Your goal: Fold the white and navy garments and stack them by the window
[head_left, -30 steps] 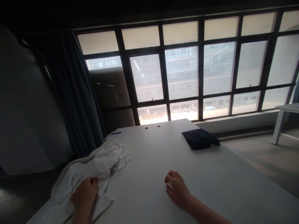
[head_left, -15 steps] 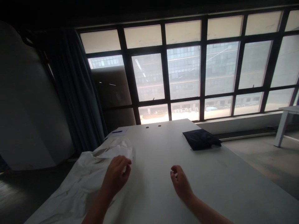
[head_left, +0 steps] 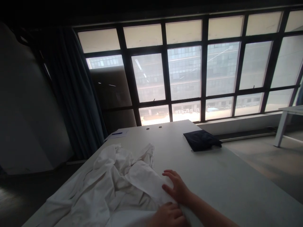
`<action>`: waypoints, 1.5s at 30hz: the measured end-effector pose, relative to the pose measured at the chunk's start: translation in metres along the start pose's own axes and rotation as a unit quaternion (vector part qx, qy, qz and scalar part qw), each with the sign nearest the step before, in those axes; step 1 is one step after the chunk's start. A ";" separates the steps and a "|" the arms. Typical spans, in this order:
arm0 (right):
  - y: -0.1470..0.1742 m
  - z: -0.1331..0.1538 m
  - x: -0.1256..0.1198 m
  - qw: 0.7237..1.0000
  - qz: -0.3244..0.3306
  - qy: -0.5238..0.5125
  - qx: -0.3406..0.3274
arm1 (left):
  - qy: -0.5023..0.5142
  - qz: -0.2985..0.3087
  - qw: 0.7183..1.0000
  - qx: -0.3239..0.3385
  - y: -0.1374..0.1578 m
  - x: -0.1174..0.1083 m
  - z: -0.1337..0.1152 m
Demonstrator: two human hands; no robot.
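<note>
A crumpled white garment [head_left: 111, 186] spreads over the left and near part of the table, its folds loose and one corner standing up slightly. At its near right edge, my left hand [head_left: 169, 216] has its fingers curled over the fabric; the bottom of the frame cuts off part of that hand. Just beyond it, my right hand [head_left: 177, 187] has thumb and fingers apart, its fingertips by the garment's right edge. Whether those fingertips press on the fabric is hard to see.
A folded dark garment [head_left: 202, 140] lies at the right edge of the white table [head_left: 170, 142]. Paper with a pen [head_left: 117, 133] sits at the far left corner. Windows [head_left: 184, 72] and a blue curtain [head_left: 78, 94] stand behind; another white table [head_left: 281, 126] is at right.
The white garment has been drawn rightward and now covers more of the table. My left hand moved right and nearer, beside my right hand, which shifted slightly left with its fingers opening.
</note>
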State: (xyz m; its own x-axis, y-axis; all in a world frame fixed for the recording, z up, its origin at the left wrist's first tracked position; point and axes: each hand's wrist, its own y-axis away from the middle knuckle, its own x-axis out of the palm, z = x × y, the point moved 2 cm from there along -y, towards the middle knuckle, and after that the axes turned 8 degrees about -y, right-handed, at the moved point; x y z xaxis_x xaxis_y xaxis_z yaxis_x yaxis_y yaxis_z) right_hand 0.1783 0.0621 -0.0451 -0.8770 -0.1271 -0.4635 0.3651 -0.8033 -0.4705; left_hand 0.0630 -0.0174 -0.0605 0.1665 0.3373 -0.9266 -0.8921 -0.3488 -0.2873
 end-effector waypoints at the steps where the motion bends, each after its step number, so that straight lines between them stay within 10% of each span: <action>1: 0.001 0.000 0.004 0.999 0.042 0.029 -0.001 | -0.009 -0.031 0.999 -0.002 0.002 -0.001 0.002; 4: 0.002 -0.001 0.014 0.993 0.089 0.082 0.012 | -0.033 -0.115 0.993 -0.006 0.007 -0.017 0.008; 8: -0.002 -0.004 0.010 0.998 -0.026 0.050 0.042 | -0.043 -0.160 0.981 -0.098 0.013 -0.050 0.017; 15: -0.013 -0.018 -0.043 0.917 -0.351 -0.159 0.103 | -0.091 -0.082 0.925 -0.359 0.051 -0.036 0.078; 19: -0.018 -0.006 -0.066 0.881 -0.436 -0.165 0.083 | -0.060 0.074 0.847 -0.524 0.074 -0.006 0.105; 22: -0.025 0.021 -0.077 0.915 -0.368 -0.163 0.021 | 0.013 0.178 0.845 -0.504 0.072 -0.006 0.099; 26: -0.033 0.062 -0.089 0.994 -0.062 -0.092 0.025 | 0.078 0.213 0.874 -0.430 0.059 -0.025 0.078; 30: -0.021 0.065 -0.105 0.979 0.138 0.078 0.127 | 0.147 0.198 0.908 -0.337 0.047 -0.037 0.057; 39: -0.027 0.010 -0.092 0.976 0.093 0.179 0.087 | 0.206 0.185 0.950 -0.142 0.036 -0.009 0.033; 45: -0.017 -0.046 -0.095 0.946 0.050 0.263 0.183 | 0.319 0.209 0.918 -0.106 0.039 -0.051 0.042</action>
State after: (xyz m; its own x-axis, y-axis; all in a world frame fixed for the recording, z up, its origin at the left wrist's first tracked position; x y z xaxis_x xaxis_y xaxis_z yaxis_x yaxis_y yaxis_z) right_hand 0.2700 0.1148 -0.0277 -0.5323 0.0158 -0.8464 0.2210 -0.9626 -0.1569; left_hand 0.0023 -0.0116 -0.0145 0.1005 -0.4224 -0.9008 -0.8431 -0.5169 0.1483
